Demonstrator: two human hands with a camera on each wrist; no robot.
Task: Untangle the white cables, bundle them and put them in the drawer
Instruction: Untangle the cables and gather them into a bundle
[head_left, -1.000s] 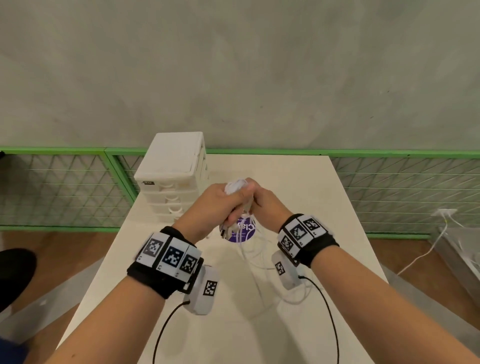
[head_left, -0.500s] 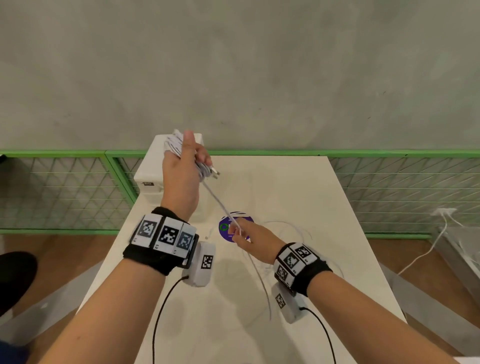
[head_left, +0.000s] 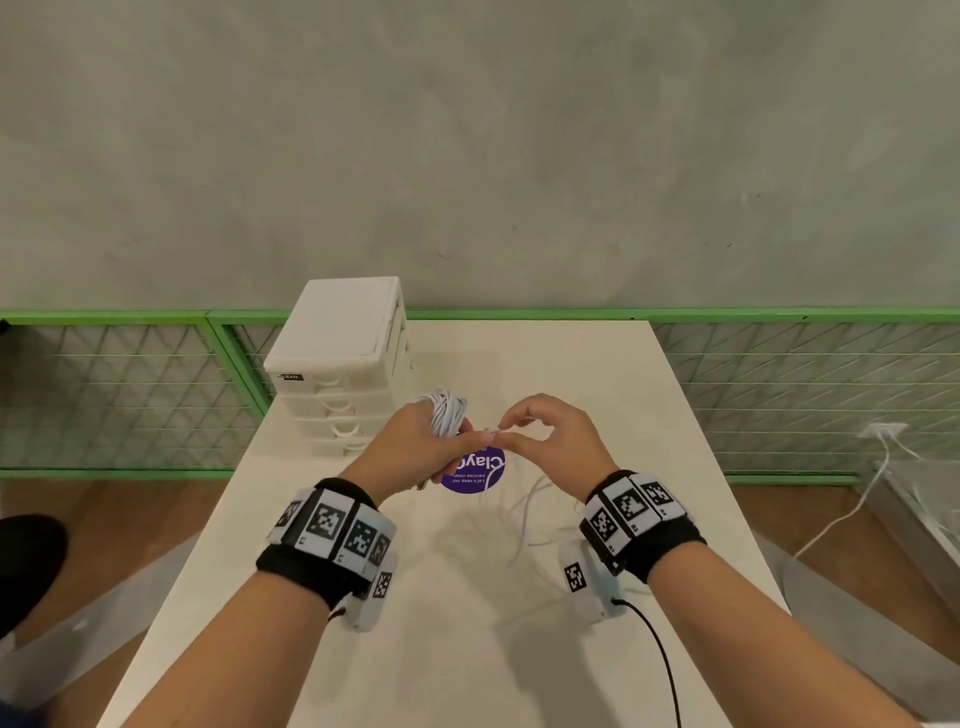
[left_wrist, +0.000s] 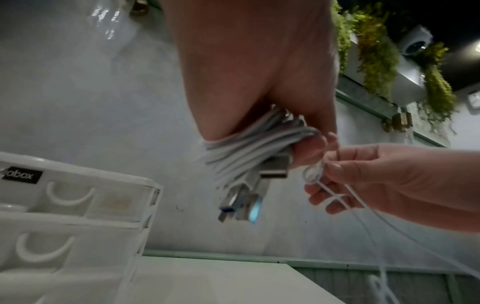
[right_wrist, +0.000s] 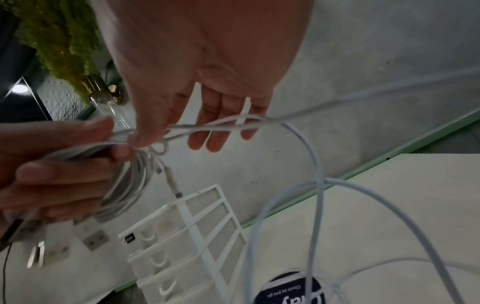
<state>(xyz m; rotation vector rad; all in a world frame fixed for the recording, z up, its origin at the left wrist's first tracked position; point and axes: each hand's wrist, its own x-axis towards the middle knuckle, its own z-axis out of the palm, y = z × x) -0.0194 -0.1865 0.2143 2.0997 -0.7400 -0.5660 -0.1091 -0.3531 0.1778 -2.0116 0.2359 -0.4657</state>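
Observation:
My left hand (head_left: 415, 447) grips a coiled bundle of white cables (head_left: 445, 413) above the table, its metal USB plugs (left_wrist: 249, 197) hanging below the fist. My right hand (head_left: 540, 431) pinches a thin white cable (left_wrist: 315, 174) right beside the left thumb, thumb and forefinger together. In the right wrist view the loose cable (right_wrist: 314, 164) loops down from those fingers onto the table. The white drawer unit (head_left: 343, 364) stands at the table's far left, all its drawers closed.
A round purple sticker (head_left: 475, 470) lies on the white table (head_left: 467, 649) under the hands, with loose cable loops (head_left: 524, 519) beside it. A green mesh fence (head_left: 130, 384) runs behind the table. Another white cord (head_left: 852, 509) lies on the floor at right.
My left hand has come down from above the drawer unit with the bundle. My right hand has risen from the table to meet it, still pinching the cable.

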